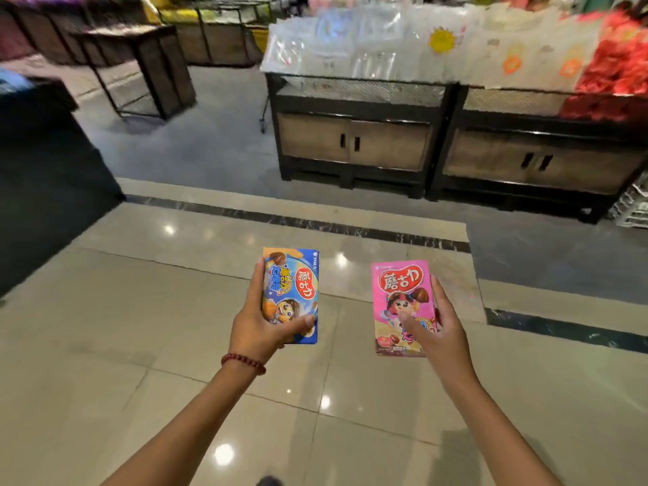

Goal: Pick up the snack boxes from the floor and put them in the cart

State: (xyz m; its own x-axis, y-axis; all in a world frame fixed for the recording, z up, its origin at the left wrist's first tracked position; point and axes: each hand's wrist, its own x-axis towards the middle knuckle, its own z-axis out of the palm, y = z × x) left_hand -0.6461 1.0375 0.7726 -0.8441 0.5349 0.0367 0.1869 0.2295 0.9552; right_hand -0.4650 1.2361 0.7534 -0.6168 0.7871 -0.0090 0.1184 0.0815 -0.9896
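Observation:
My left hand point(261, 326) grips a blue snack box point(292, 285) upright, thumb across its lower front, fingers behind it. A pink snack box point(399, 292) with a cartoon girl on it is held upright by my right hand point(433, 331), thumb on the front and fingers round its right edge. Both boxes are up in the air over the shiny tiled floor point(140, 327), side by side with a gap between them. No cart shows in the head view.
A black display stand with cupboard doors point(354, 142) and a second one point(540, 159) stand ahead, stacked with packaged goods. A dark counter point(45, 163) is at the left, with dark shelving point(147, 68) behind it. A white crate point(634, 205) sits at the right edge.

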